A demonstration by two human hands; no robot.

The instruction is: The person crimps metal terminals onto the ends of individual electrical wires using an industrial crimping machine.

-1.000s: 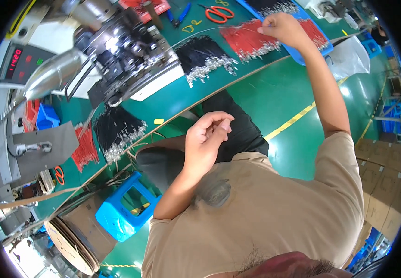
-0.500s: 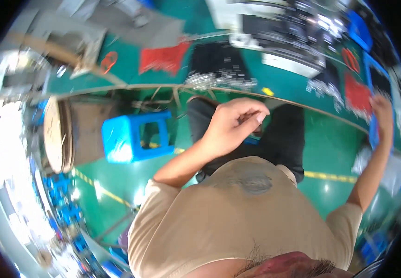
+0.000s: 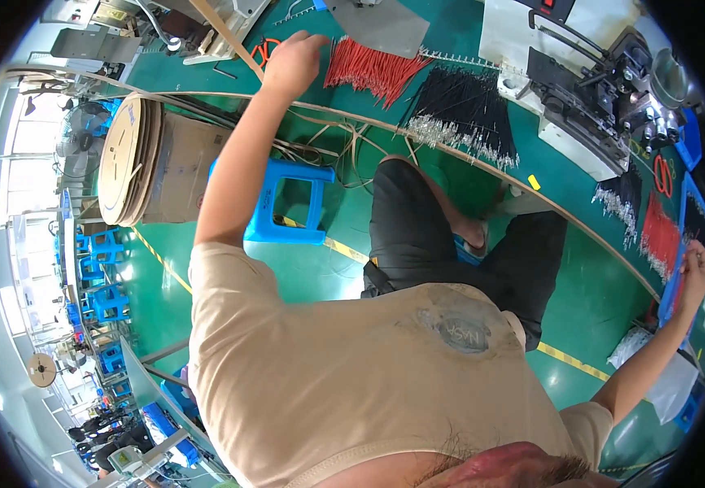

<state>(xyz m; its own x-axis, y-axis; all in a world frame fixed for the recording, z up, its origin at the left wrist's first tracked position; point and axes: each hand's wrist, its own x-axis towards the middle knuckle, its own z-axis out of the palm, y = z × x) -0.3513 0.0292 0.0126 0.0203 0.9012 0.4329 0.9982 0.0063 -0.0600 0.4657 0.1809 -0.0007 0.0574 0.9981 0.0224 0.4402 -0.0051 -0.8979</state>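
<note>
My left hand point(image 3: 291, 61) reaches far up onto the green bench point(image 3: 173, 69) and sits at the left end of a fanned bundle of red wires point(image 3: 373, 69). Its fingers are curled, and a grip cannot be made out. My right hand point(image 3: 694, 264) is stretched out to the far right, its fingers lying against the rim of a blue tray point(image 3: 671, 293) beside a second bundle of red wires point(image 3: 657, 236). A bundle of black wires point(image 3: 466, 114) with bare metal ends lies between the two hands.
A grey and white bench machine point(image 3: 604, 89) stands at the upper right. Orange-handled scissors point(image 3: 264, 50) lie near my left hand. Under the bench stand a blue plastic stool point(image 3: 283, 199) and a large cardboard reel point(image 3: 128, 159). More blue stools stand far left.
My head has swung round, so the bench sweeps across the view. My left hand has gone from in front of my chest up to the red wires. My right hand stays at the blue tray.
</note>
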